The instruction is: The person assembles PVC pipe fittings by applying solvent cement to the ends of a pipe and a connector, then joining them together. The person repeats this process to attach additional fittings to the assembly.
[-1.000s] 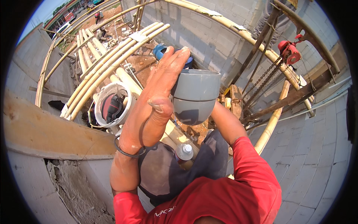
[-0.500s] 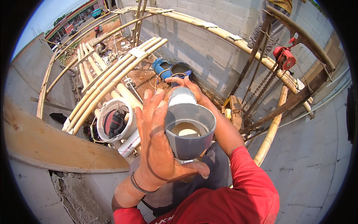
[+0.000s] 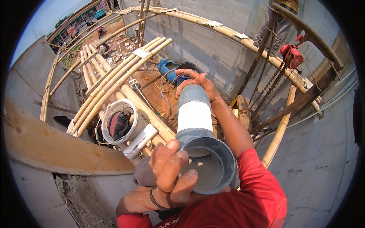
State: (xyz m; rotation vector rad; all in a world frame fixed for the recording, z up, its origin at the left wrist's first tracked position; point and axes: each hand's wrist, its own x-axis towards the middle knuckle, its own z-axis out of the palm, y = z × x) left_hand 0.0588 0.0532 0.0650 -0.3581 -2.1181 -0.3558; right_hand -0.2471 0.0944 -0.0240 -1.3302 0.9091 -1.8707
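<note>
A short white pipe (image 3: 194, 116) with grey plastic fittings at both ends is held in front of my chest, slanting away from me. My left hand (image 3: 171, 174) cups the wide near fitting (image 3: 225, 155) from its left side and from below, fingers curled along its rim; part of the thumb is hidden under it. The fitting's open mouth faces up toward me, with light specks inside. My right hand (image 3: 201, 81) reaches round the far grey fitting (image 3: 194, 94), fingers bent over its far end; its palm is partly hidden.
Left of my hands stands a white bucket (image 3: 138, 125) holding a red-and-black tool (image 3: 118, 125), beside a loose white pipe (image 3: 140, 141) and bamboo poles (image 3: 125, 76). A red chain hoist (image 3: 292, 57) hangs at right near another person's legs (image 3: 266, 32). Blue drums (image 3: 167, 67) lie beyond.
The pipe has tilted so its white middle shows. Its near end came down toward me and right. My left hand moved lower with it, fingers now curled; my right hand stays at the far end.
</note>
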